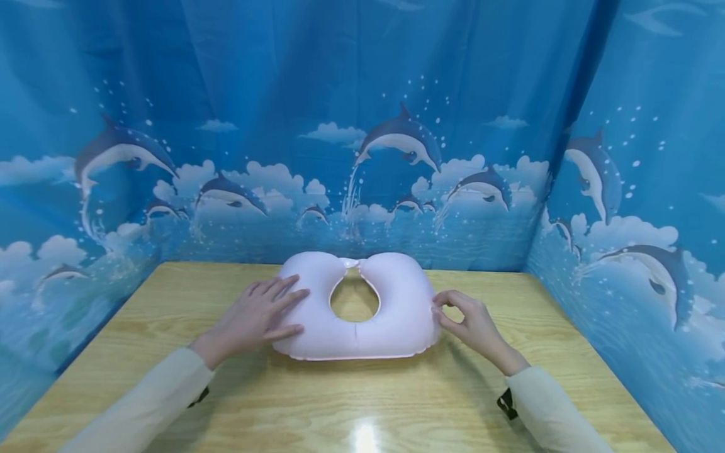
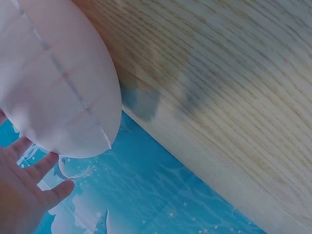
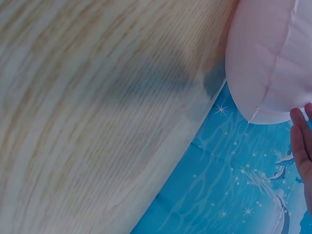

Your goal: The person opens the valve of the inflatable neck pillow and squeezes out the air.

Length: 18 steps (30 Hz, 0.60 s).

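A pale pink inflatable neck pillow lies on the wooden table, its round opening in the middle and the gap between its ends facing the far side. On its left lobe rests my left hand, fingers spread. In the left wrist view the left hand touches the edge of the pillow. My right hand pinches with thumb and forefinger at the pillow's right edge; the small spot between the fingertips is hard to make out. The right wrist view shows fingers of the right hand against the pillow.
The light wooden table has its far edge just behind the pillow. Blue curtains printed with dolphins and clouds hang behind it and along both sides. A small clear strap or clasp bridges the pillow's ends.
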{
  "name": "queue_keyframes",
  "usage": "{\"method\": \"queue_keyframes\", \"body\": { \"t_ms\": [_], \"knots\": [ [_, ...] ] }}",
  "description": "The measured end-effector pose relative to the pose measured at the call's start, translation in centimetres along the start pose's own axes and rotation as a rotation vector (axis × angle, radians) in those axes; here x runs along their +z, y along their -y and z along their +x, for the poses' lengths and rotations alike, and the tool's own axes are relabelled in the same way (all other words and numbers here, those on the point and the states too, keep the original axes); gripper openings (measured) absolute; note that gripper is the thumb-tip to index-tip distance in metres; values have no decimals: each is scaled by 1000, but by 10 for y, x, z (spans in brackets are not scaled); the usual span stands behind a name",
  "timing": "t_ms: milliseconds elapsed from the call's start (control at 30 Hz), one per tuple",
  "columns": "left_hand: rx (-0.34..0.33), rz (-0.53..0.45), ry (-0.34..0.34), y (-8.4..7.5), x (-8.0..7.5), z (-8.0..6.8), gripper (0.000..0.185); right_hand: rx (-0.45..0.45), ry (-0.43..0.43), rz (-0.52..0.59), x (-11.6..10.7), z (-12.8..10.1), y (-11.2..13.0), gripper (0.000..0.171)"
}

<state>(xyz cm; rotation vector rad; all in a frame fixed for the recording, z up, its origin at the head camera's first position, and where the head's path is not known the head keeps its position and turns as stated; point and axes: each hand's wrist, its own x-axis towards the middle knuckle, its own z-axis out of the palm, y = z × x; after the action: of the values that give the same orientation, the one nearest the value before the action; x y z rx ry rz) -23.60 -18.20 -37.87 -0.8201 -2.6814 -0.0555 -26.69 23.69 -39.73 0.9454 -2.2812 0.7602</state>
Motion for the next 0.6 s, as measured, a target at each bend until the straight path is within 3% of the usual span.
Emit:
{"method": "queue_keyframes", "body": {
  "t_ms": [600],
  "knots": [
    [-20, -16, 12, 0, 0, -2, 69, -28, 12, 46, -1, 0, -3, 17]
  ]
}}
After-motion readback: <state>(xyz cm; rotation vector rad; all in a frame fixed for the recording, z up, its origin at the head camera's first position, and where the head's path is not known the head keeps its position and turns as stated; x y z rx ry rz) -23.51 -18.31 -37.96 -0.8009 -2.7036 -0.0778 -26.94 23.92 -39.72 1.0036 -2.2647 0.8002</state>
